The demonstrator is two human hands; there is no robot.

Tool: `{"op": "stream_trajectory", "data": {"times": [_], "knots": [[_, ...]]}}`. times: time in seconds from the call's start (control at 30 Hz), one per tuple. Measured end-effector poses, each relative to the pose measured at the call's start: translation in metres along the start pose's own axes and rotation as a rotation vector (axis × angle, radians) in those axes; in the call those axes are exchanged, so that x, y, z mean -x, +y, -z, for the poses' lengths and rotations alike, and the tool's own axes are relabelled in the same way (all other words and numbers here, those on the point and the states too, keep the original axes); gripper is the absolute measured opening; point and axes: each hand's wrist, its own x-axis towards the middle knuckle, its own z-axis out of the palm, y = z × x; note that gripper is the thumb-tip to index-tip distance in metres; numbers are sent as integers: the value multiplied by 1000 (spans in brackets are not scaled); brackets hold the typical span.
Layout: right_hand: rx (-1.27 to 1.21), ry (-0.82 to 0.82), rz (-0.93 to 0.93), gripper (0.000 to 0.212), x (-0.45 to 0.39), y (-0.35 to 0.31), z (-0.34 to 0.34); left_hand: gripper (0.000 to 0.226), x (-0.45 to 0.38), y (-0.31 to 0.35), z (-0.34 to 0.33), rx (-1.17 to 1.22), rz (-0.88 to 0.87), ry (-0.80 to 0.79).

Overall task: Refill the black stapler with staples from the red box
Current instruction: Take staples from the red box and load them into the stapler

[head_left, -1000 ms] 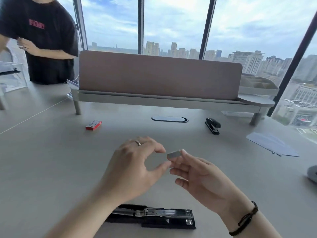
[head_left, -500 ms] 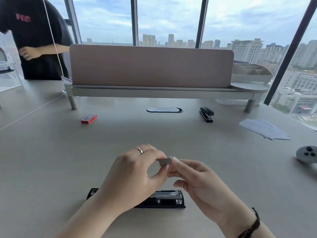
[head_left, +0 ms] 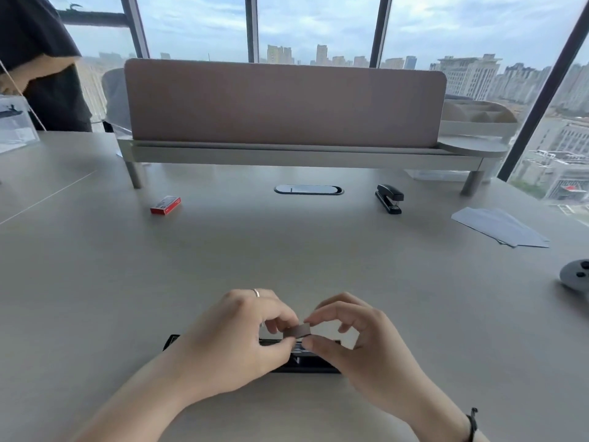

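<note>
Pinching a flat grey metallic staple strip (head_left: pixel 297 331), left hand (head_left: pixel 236 339) and right hand (head_left: pixel 357 342) hover over the opened black stapler (head_left: pixel 306 362).

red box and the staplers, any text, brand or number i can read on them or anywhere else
None can be read.
Small red cardboard staple box: grey print on its top, too blurred to read.
Opened black stapler under the hands: pale marks on its body, mostly hidden.
Closed black stapler at the back: no marking visible.
Clear acrylic stand at far left: dark print, illegible.

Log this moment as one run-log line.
step: staple strip pinched by left hand and right hand | above opened black stapler | red box far left | not loaded
</note>
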Motion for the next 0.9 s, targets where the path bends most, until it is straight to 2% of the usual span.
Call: {"op": "stream_trajectory", "data": {"times": [0.37,0.9], "knots": [[102,-31,42,15,1,19,-9,13,4,-8,-6,-35,77,-79],[93,-36,33,15,2,21,-11,6,6,-10,-6,-17,45,-103]]}}
